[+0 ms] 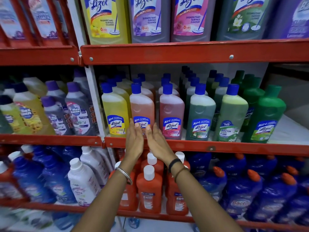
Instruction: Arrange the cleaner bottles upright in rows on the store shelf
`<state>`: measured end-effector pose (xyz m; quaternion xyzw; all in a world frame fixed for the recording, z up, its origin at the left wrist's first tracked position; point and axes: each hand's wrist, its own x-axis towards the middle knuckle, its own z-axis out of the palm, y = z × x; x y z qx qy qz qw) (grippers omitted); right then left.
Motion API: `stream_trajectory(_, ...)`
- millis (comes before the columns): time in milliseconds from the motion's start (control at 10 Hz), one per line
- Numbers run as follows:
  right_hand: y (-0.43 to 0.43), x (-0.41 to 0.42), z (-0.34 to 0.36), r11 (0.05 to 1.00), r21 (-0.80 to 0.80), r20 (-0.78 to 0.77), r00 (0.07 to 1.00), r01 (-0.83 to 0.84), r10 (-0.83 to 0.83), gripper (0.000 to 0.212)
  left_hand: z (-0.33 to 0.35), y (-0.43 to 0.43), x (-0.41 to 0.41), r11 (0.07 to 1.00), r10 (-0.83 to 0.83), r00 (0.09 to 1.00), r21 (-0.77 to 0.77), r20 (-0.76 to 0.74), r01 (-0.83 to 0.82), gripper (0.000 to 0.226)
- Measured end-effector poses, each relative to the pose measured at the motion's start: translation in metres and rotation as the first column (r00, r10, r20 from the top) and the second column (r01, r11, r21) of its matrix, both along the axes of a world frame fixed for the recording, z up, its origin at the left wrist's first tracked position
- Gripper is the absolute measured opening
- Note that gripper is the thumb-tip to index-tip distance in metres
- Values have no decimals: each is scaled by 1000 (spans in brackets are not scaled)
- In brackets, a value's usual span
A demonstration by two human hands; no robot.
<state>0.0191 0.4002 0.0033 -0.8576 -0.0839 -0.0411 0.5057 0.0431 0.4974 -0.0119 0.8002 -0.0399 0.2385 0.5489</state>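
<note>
Location: retail shop, cleaning-products aisle. Evidence: red metal shelving [192,52] with bolted front rails spans the frame in stacked tiers. Each tier carries many identical branded cleaner bottles [172,113] lined up in colour-sorted rows, labels facing outward. Large Lizol bottles [148,19] fill the top; blue Bactin bottles [267,195] fill the lower right.

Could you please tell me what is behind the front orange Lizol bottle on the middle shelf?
More blue-capped bottles queue behind the orange Lizol bottle; mostly their caps and shoulders show, their bodies are covered.
</note>
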Motion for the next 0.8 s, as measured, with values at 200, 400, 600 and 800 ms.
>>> stream_trajectory(200,8,-7,0,972,85,242,942,218,-232,52,-1,22,-3,991,72,995,112,68,-79,60)
stream_trajectory(400,50,-6,8,989,104,163,982,-109,91,51,15,55,10,917,388,921,-116,42,-381,64)
stream_trajectory(600,79,11,9,991,100,15,996,-89,88,86,-2,74,24,967,242,970,-79,-26,-243,74)
stream_trajectory(800,70,10,9,987,149,27,998,-66,63,58,-13,72,12,962,273,958,34,-87,-271,63)
